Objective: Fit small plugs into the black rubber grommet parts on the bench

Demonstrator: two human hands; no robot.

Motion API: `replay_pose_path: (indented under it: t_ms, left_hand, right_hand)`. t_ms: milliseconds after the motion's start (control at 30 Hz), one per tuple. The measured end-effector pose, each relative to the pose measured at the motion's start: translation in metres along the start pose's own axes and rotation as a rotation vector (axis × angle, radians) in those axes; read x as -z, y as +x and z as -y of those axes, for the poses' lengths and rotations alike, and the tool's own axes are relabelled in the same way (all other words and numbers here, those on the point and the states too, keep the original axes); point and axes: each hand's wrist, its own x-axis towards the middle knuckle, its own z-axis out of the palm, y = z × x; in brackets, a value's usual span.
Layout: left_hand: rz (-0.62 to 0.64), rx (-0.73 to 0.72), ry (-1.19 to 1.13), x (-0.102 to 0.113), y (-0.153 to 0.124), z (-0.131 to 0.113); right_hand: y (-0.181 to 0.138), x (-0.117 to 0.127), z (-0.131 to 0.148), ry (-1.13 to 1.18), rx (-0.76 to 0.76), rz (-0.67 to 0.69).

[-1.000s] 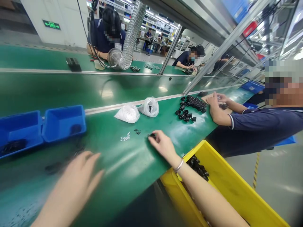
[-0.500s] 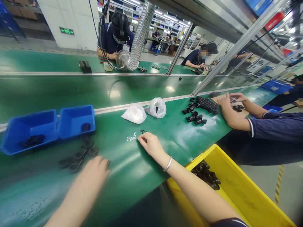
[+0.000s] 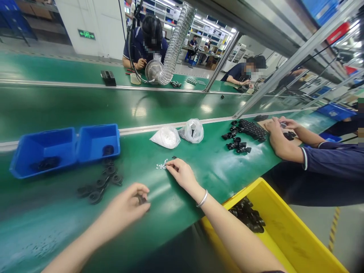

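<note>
My left hand [image 3: 127, 206] is closed round a small black part [image 3: 141, 198] just above the green bench top [image 3: 159, 197]. Left of it lies a cluster of black ring-shaped parts [image 3: 99, 182]. My right hand [image 3: 182, 174], with a silver bracelet on the wrist, pinches at a little heap of tiny white pieces [image 3: 161, 165]; a few tiny black pieces [image 3: 173, 157] lie just beyond its fingers. Whether the fingertips hold a piece is too small to tell.
Two joined blue bins [image 3: 65, 146] with black parts stand at left. Two clear plastic bags [image 3: 179, 133] lie behind the white pieces. A yellow crate [image 3: 287, 239] of black parts sits below the bench edge. A co-worker's hands [image 3: 277, 131] handle black parts [image 3: 244, 132] at right. Other people sit across the conveyor.
My left hand came rightward and closed on a small black part. My right hand shifted left from the black pieces to the white heap. The camera view swung slightly left.
</note>
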Motion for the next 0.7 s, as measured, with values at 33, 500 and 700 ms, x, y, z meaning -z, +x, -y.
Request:
replay_pose_path:
  t_ms: [33, 500, 700]
  left_hand:
    - [0.035, -0.009, -0.128, 0.000, 0.000, 0.000]
    - [0.106, 0.018, -0.440, -0.011, -0.001, 0.007]
    - [0.127, 0.043, -0.550, -0.011, -0.002, 0.010]
  right_hand:
    - [0.001, -0.001, 0.000, 0.001, -0.013, -0.012]
    - [0.004, -0.006, 0.004, -0.009, -0.092, -0.023]
    - [0.007, -0.002, 0.005, 0.032, -0.065, -0.019]
